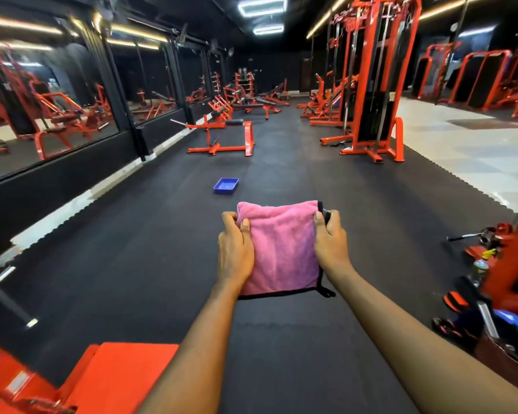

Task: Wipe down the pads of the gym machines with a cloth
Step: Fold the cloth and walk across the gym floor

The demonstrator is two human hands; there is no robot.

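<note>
A folded pink cloth [281,249] with black trim hangs in front of me over the black floor. My left hand [235,249] grips its left edge and my right hand [331,239] grips its right edge, thumbs on top. Ahead on the left stands a low orange machine [222,135] with a black roller pad [234,123]. Further back are orange benches with black pads [251,106]. A tall orange cable machine [374,85] rises at the right.
A blue tray [226,185] lies on the black rubber floor [162,249] ahead. An orange platform [117,375] sits at the lower left. Bottles and gear [485,294] crowd the right edge. Mirrors [57,109] line the left wall. White flooring [461,156] lies right.
</note>
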